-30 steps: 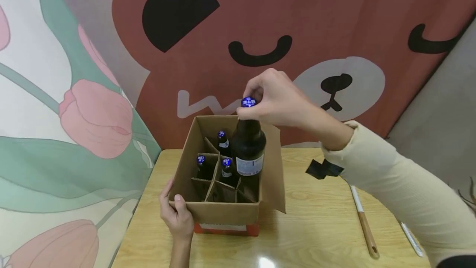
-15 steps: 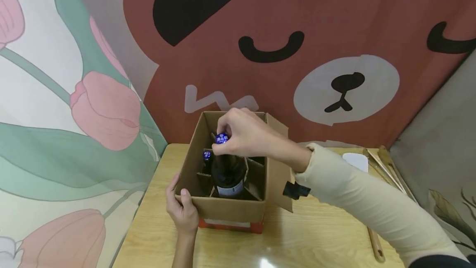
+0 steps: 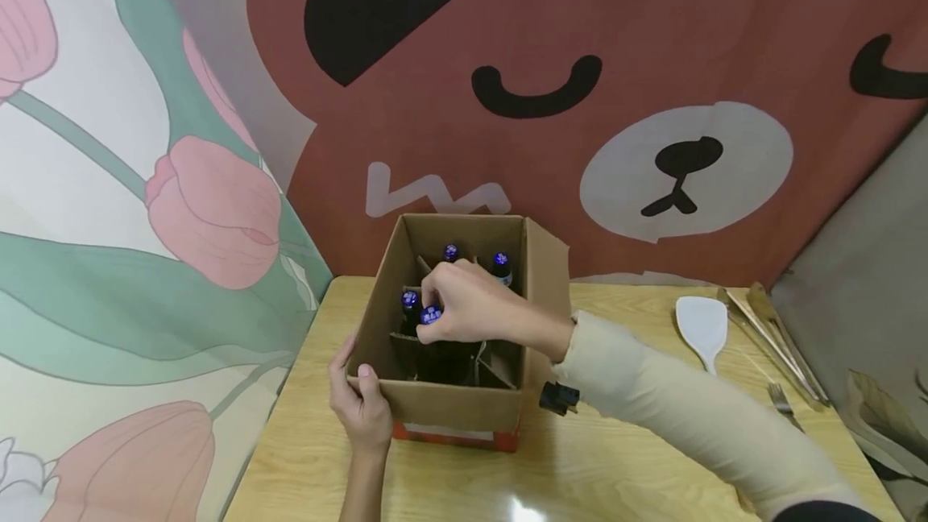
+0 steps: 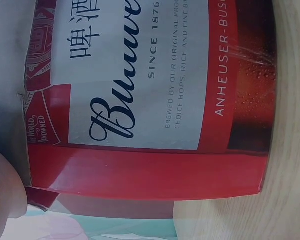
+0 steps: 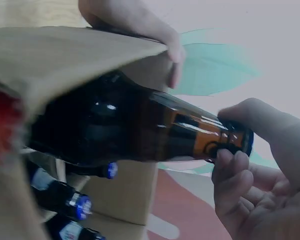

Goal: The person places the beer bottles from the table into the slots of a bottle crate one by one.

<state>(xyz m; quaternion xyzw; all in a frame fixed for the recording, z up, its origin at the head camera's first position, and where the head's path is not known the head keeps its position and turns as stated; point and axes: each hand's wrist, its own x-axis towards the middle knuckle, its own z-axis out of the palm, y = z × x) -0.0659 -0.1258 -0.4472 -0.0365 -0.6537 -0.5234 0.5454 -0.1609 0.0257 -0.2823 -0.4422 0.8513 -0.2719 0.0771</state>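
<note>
A cardboard beer carton with inner dividers stands with its top open on the table. My right hand pinches a dark glass beer bottle just under its blue cap. The bottle's lower body is down inside the carton, near its front; the front wall hides its base. More capped bottles stand in other compartments. My left hand grips the carton's front left corner, thumb over the front rim and fingers along the outer left side. Its red and white printed side fills the left wrist view.
A side flap of the carton sticks out to the right. Beyond my right sleeve lie a white spatula, long metal utensils and a fork on the wooden table. A printed cloth hangs behind.
My right hand has carried the bottle from above the carton's right side leftward and nearer, then lowered it into the carton. My left hand keeps its hold on the corner.
</note>
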